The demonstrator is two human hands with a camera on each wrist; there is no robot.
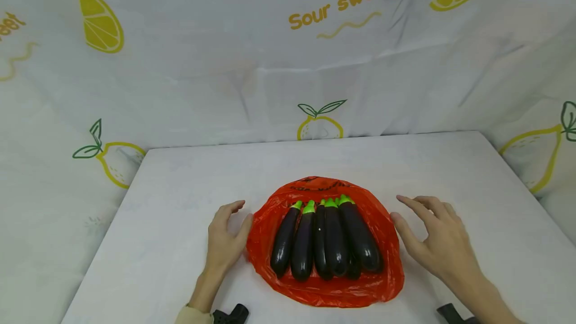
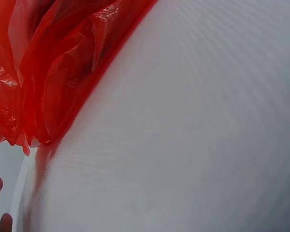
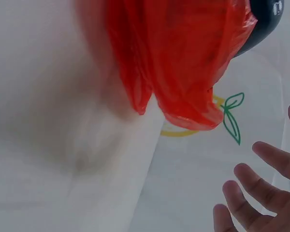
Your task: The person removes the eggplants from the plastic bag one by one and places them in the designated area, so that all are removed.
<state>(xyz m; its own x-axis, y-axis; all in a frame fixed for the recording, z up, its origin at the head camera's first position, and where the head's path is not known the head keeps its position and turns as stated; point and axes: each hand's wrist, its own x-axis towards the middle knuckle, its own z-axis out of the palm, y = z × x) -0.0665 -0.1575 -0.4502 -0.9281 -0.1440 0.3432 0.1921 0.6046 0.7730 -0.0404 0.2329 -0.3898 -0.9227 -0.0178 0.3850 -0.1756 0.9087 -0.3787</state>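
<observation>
Eggplants [image 1: 333, 244] in bag [image 1: 324, 296], lower centre; my left hand [image 1: 225, 241], right hand [image 1: 443, 241] flank it, both wide, empty. Bag looks thin; best handle both sides evenly, gently.

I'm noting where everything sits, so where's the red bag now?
In the head view, the red bag lies low, just right of centre, on the white table, beneath the eggplants, between the left hand and the right hand.
</observation>
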